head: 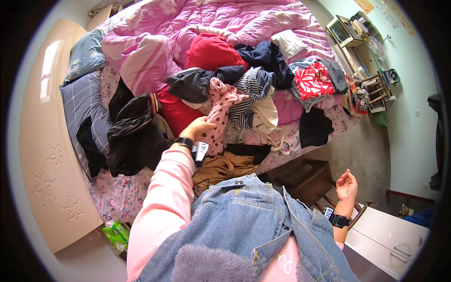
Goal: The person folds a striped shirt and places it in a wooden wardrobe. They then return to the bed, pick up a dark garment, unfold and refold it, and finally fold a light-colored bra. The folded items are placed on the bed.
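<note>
With my left hand (pixel 198 129) I grip a pink polka-dot garment (pixel 222 109) lying over the clothes heap on the bed. Around it are a dark pinstriped garment (pixel 192 84), red cloth (pixel 178 112), a striped top (pixel 241 111) and cream cloth with a drawstring (pixel 266 114). Tan cloth (pixel 225 167) lies nearer my body, and a black jacket (pixel 135 120) is left of the hand. My right hand (pixel 346 187) is held away from the bed at the right, empty, with its fingers partly curled.
Folded clothes with a red-and-white piece (pixel 314 81) on top and a black garment (pixel 316 127) lie at the bed's right side. A wooden chair (pixel 306 179) stands between bed and right hand, near a white cabinet (pixel 384 236). The pale headboard (pixel 53 141) bounds the left.
</note>
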Tool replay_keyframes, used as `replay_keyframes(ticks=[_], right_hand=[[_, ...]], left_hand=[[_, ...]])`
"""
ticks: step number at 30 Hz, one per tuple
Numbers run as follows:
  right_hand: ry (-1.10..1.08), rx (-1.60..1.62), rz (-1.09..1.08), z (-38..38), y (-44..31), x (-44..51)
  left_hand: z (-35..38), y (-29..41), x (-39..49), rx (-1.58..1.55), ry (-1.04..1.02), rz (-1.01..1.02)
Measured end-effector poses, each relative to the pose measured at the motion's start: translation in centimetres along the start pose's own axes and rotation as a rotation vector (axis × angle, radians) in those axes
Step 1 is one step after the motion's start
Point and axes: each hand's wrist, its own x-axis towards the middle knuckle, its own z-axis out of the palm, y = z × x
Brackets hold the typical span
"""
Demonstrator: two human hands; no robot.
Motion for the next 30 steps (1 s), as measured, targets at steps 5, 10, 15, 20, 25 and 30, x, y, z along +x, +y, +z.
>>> replay_keyframes(ticks=[5, 10, 15, 20, 25, 30], right_hand=[[-0.051, 0.012, 0.007, -0.1, 0.3, 0.7], [-0.144, -0.009, 0.087, 3.6, 1.5, 2.6], [-0.227, -0.081, 0.066, 8.0, 2.6, 2.7], [-0.254, -0.110, 0.058, 9.6, 2.9, 1.8], [-0.207, -0.121, 0.027, 8.9, 2.6, 1.6], [-0.244, -0.101, 0.033, 7.6, 2.1, 1.4]], left_hand=[[-5.2, 3.1, -7.9, -0.979, -0.499, 0.239], [-8.7, 3.5, -16.3, -1.037, 0.055, 0.426], [-10.1, 1.0, -22.2, -1.053, 0.178, 0.629], [-12.7, -3.8, -24.5, -1.137, 0.604, 0.718], [-16.4, -8.1, -22.8, -1.305, 0.708, 0.424], [-17.1, -9.9, -19.0, -1.191, 0.804, 0.178]])
